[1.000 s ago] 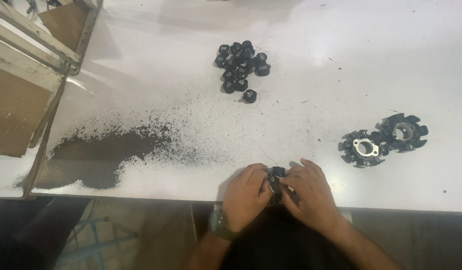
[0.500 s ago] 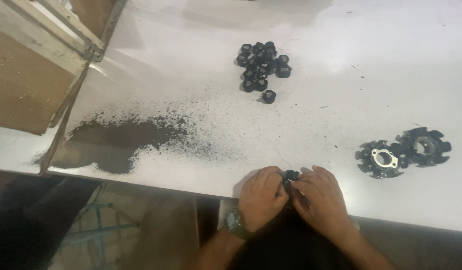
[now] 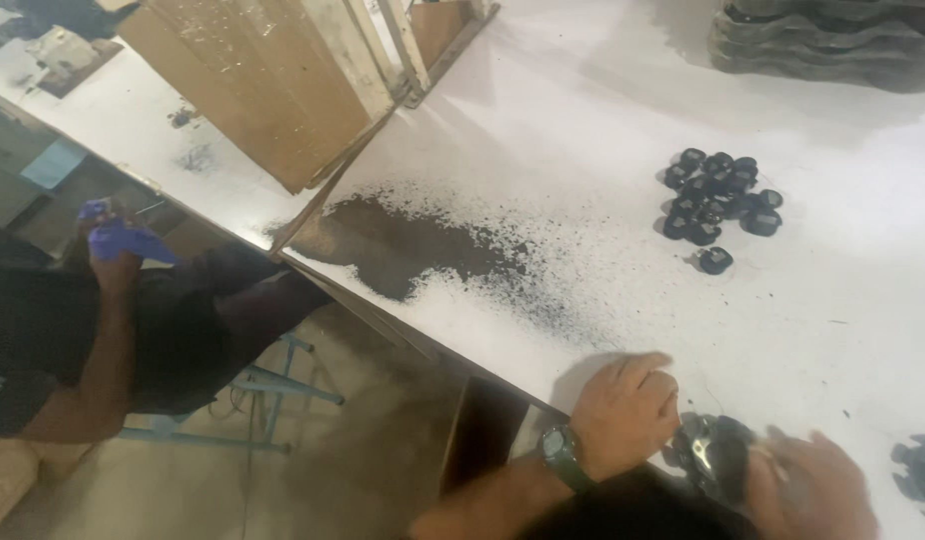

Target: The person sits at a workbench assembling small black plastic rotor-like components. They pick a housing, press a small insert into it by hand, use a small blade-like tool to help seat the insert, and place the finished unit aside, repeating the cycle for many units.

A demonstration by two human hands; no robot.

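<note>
the white tabletop [image 3: 603,110] fills most of the view, running from the upper right down to its near edge at the lower middle. at the upper left a leaning stack of wooden boards [image 3: 273,70] rests on it, with a second pale surface beyond them. a seated person in dark clothing [image 3: 133,340] is at the left, below the tabletop edge, one hand raised and holding something blue or purple [image 3: 118,238]; this is a co-worker, apart from the wearer's own hands. at the top right corner lies a stack of dark flat pieces [image 3: 833,40], too blurred to name further. a wide patch of black powder [image 3: 403,240] is spread on the tabletop near its left edge, thinning into scattered specks toward the right. well to the right of it sits a cluster of small black round parts [image 3: 718,190], packed together, with one lying just apart below the group. at the far right edge a dark toothed part [image 3: 918,470] shows only in part.

the left hand [image 3: 628,410], wearing a wristwatch [image 3: 563,455], rests on the tabletop near the near edge, fingers curled and pressed against a black round part [image 3: 718,455]. the right hand [image 3: 808,485] is blurred; it closes on the same part from the other side, so the part sits between the two hands, just above the tabletop edge. whether the right fingers pinch it or only touch it cannot be told.
</note>
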